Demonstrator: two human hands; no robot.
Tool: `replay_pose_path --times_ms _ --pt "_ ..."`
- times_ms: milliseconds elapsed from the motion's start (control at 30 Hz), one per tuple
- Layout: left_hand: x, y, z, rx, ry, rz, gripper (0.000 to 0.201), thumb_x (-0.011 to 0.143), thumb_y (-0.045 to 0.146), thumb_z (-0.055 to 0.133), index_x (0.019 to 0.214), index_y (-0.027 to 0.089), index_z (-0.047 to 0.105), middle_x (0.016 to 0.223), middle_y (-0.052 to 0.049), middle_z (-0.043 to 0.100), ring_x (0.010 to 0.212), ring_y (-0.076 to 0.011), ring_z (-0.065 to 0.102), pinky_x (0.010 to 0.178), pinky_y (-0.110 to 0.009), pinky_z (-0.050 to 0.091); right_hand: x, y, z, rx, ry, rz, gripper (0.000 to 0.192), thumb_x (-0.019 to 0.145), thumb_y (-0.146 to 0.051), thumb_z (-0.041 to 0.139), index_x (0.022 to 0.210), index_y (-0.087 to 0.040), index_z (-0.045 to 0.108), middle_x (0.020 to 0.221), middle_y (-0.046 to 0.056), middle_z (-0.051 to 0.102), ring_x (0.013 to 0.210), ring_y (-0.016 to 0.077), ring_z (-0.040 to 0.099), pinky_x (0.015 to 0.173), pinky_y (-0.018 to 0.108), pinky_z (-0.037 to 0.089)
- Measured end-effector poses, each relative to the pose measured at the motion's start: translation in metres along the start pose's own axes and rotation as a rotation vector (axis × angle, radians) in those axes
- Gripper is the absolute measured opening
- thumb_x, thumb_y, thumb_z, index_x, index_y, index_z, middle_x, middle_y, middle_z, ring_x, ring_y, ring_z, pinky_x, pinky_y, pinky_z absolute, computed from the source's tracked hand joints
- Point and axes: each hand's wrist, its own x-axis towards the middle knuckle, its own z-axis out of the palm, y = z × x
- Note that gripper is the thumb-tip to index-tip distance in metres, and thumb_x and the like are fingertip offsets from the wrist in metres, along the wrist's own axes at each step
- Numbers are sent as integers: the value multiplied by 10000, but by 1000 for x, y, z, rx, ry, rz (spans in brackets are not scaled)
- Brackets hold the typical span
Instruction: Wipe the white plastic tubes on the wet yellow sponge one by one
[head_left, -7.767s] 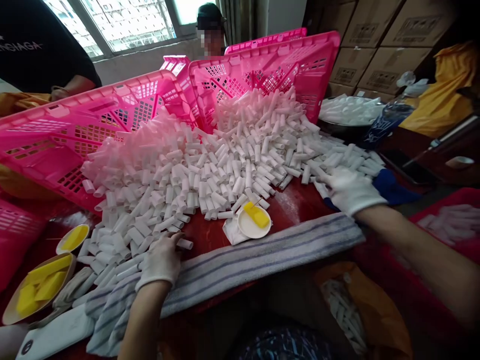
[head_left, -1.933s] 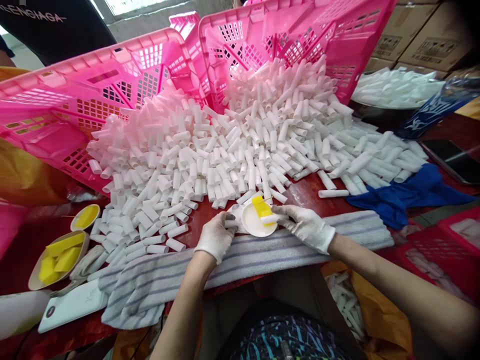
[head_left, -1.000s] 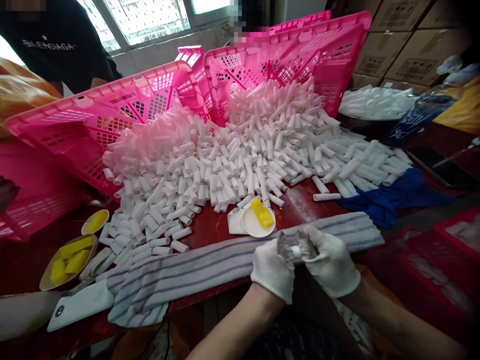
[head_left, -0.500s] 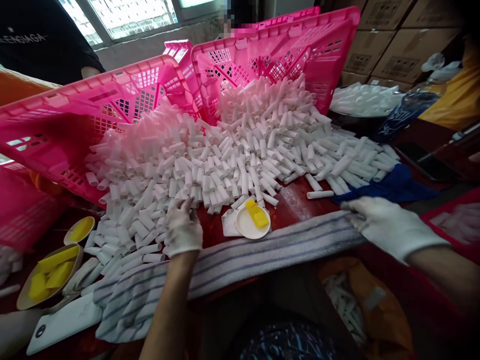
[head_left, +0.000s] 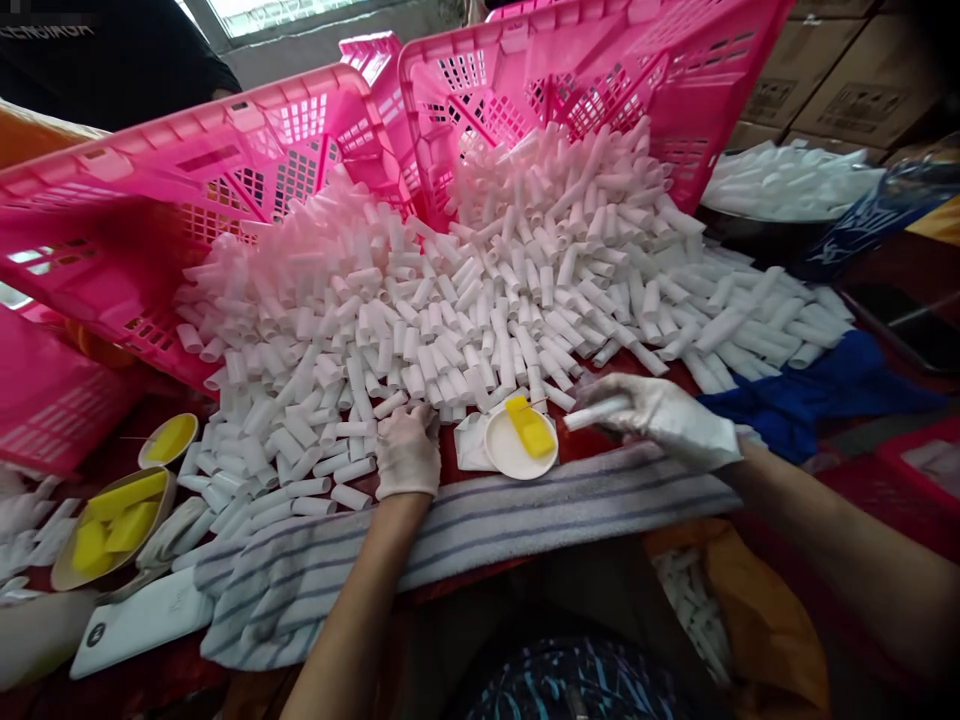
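Observation:
My right hand (head_left: pixel 667 418), in a white glove, pinches a short white tube (head_left: pixel 598 412) to the right of a small white dish (head_left: pixel 501 460). On that dish lie yellow sponge-like pieces (head_left: pixel 529 428), with a thin pin-like tip by them. My left hand (head_left: pixel 409 455), also gloved, rests at the front edge of a big heap of white tubes (head_left: pixel 450 330). Its fingers are curled down against the tubes, and what they hold, if anything, is hidden. A striped towel (head_left: pixel 525 520) runs along the table edge below both hands.
Pink crates (head_left: pixel 600 60) lie tipped behind the heap. At the left are a bowl of yellow pieces (head_left: pixel 112 530), a smaller yellow dish (head_left: pixel 169 440) and a white phone (head_left: pixel 142 620). A blue cloth (head_left: pixel 832 385) and dark phone (head_left: pixel 911 325) lie right. A person in black stands far left.
My right hand has come left from the towel's right end to beside the dish and now holds a white tube. My left hand stays at the heap's edge, its fingers more curled. The view has shifted.

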Motion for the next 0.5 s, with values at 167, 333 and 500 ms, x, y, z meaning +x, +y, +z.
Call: replay_pose_path --times_ms 167,333,500 --pt "-2 0 6 -133 147 59 326 965 250 537 1247 182 686 1215 -136 666 1103 -279 636 970 -388 511 23 0 36 119 -88 51 545 880 -630 561 1120 -148 643 816 61 674 662 182 603 622 313 512" --pt "6 5 2 -48 77 300 493 933 77 477 1343 292 648 1452 -55 581 1242 -297 568 1048 -433 466 34 27 50 -52 104 -21 377 819 -538 667 971 -194 656 941 82 727 878 258 684 847 416 576" --pt "13 0 0 29 41 341 450 930 87 498 1312 260 662 1394 -66 628 1178 -293 590 981 -411 480 19 46 55 22 149 -194 324 832 -459 719 1071 -241 728 1140 62 747 1079 288 704 1049 456 548"
